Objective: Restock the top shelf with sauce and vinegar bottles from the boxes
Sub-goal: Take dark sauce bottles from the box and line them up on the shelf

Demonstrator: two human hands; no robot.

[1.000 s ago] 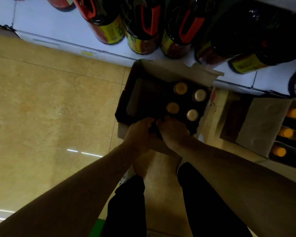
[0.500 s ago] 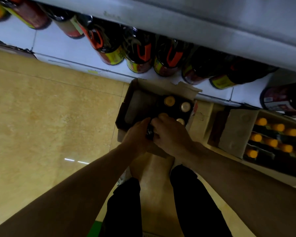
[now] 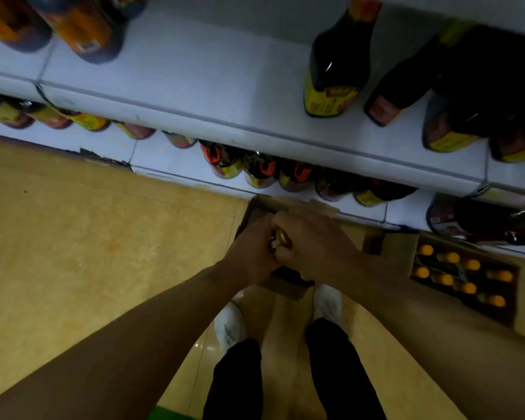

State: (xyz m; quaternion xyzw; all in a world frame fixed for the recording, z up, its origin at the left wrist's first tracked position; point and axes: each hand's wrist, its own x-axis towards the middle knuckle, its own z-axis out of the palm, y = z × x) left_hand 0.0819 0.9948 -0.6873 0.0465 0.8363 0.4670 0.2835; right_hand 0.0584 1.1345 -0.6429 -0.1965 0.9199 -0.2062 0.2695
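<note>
My left hand [image 3: 250,253] and my right hand [image 3: 312,245] are pressed together above a brown cardboard box [image 3: 285,284] on the floor. Between them shows a gold-capped dark bottle [image 3: 282,236], and both hands grip bottles lifted out of the box; the bottle bodies are hidden by my fingers. A white shelf [image 3: 225,95] runs across the top of the view with bare room in its middle. Dark sauce bottles [image 3: 337,68] with yellow labels stand on it to the right.
A second open box [image 3: 464,277] of orange-capped bottles sits on the floor at the right. Large jugs with red handles [image 3: 264,171] line the lower shelf. Orange-labelled bottles [image 3: 82,28] stand at the upper shelf's left. My white shoes [image 3: 229,324] are on the tan floor.
Both hands have risen out of the box with bottles in their grip. My head has tilted up, bringing the upper shelf into view.
</note>
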